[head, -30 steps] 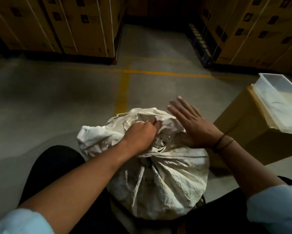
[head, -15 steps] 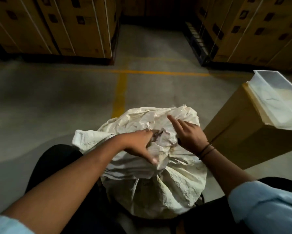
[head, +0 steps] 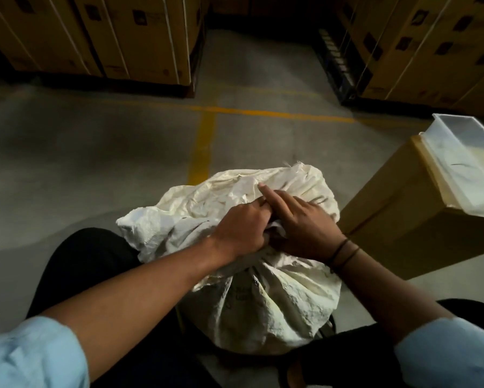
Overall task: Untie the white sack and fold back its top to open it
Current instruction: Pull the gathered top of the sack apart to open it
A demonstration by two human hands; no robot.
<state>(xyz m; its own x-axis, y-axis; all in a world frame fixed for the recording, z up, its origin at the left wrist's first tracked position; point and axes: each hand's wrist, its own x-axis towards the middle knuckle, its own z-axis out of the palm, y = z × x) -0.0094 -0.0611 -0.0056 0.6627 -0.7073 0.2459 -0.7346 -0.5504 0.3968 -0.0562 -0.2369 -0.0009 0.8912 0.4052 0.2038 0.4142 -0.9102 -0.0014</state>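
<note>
Now the crumpled white woven sack [head: 263, 298] sits on the floor between the person's knees, neck gathered; the right hand [head: 305, 228], flat and open a second ago, has joined the left hand [head: 241, 228], both pinching the bunched tie, unpicking underway.

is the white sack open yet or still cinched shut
Still shut: the white sack is gathered at its neck under the left hand and right hand.

Dim warehouse light, murky overall. Floor [head: 123, 152] brightest mid-frame, soft shadow pooling near stacked cartons [head: 109, 32]. White sack [head: 285, 303] catches most light. Wide-angle bending at edges; corners dark, sleeves [head: 31, 357] slightly blurred.
</note>
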